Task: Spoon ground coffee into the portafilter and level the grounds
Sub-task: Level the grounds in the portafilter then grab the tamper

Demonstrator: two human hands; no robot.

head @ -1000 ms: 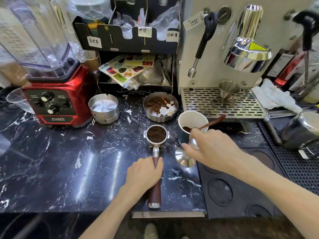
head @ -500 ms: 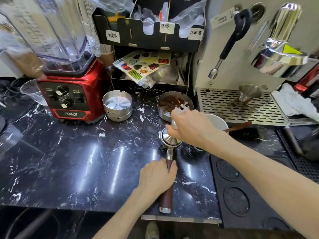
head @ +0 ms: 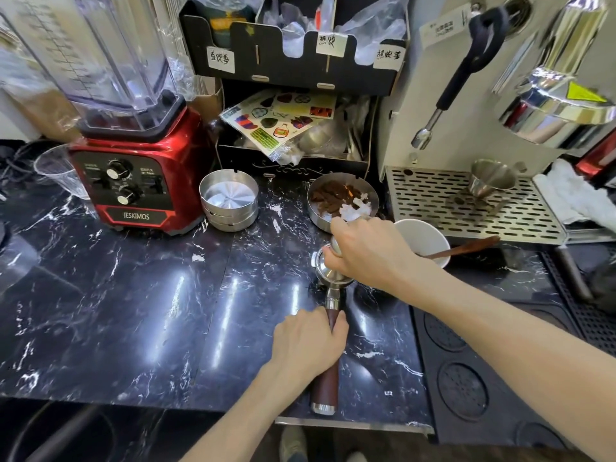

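The portafilter [head: 328, 368] lies on the black marble counter, its brown wooden handle pointing toward me. My left hand [head: 308, 341] grips that handle near the metal neck. My right hand [head: 365, 250] is closed over a steel tamper [head: 331, 266] that sits in the portafilter basket, so the grounds are hidden. Right of it stands a white cup [head: 425, 236] with a wooden spoon [head: 466, 246] resting in it.
A red blender [head: 133, 181] stands at back left, with stacked steel dishes [head: 229, 200] beside it. A steel bowl [head: 343, 201] of used grounds sits behind the portafilter. The espresso machine's drip tray [head: 466, 208] is at right, a black tamping mat [head: 466, 378] at front right.
My right hand carried the tamper from beside the cup onto the portafilter basket and now holds it there. The left hand stayed on the handle. The camera moved closer.
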